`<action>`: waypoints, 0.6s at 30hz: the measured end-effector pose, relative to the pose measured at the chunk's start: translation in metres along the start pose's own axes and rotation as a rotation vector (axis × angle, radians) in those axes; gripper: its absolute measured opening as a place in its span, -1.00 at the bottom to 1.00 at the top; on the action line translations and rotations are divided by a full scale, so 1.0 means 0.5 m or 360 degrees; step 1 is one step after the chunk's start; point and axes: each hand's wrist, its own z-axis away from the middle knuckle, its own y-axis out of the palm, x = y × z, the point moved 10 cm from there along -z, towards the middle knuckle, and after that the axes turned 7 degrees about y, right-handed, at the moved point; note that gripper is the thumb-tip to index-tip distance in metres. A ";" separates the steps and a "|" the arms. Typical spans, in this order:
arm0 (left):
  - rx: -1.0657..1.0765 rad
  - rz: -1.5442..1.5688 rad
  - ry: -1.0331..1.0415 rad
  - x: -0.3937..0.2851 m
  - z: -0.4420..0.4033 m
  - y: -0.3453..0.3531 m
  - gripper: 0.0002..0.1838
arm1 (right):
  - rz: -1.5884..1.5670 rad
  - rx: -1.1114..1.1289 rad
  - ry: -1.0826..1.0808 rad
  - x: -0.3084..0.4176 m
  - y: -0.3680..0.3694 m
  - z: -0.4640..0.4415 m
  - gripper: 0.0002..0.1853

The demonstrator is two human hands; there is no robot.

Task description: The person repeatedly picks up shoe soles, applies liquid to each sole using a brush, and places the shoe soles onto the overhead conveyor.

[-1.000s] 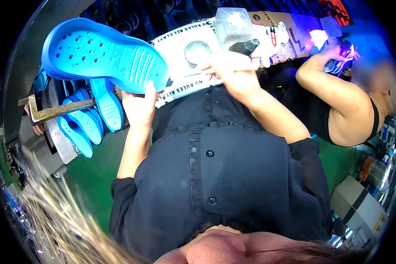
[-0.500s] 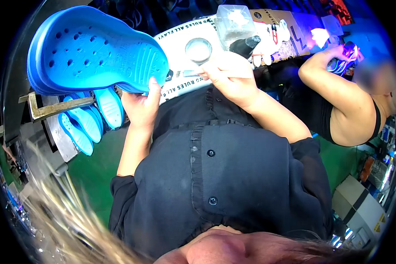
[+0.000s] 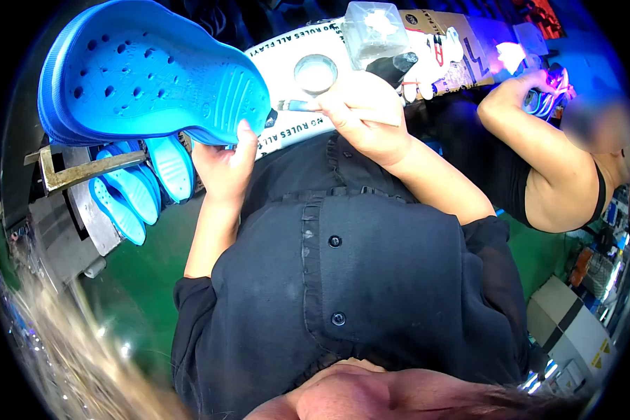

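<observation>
Bright blue moulded shoe sole, with holes at its broad end and ridges at its narrow one, is raised in my left hand, thumb clamped on the narrow end, other fingers mostly hidden behind. My right hand pinches a slim, dark-tipped brush in closed fingers, aimed at that end; I cannot tell whether they touch. Beyond, a white worktop with black lettering carries a round clear dish. Smaller-looking blue soles sit lower left.
</observation>
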 end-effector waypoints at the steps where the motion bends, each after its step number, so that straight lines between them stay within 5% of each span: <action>1: 0.0032 -0.0009 -0.0007 0.001 0.000 0.004 -0.74 | -0.0106 0.0072 0.0104 -0.004 0.005 -0.002 -0.89; 18: -0.0039 0.0022 0.0195 0.001 0.007 0.006 -0.72 | -0.0189 0.0133 0.0118 -0.003 0.018 0.001 -0.90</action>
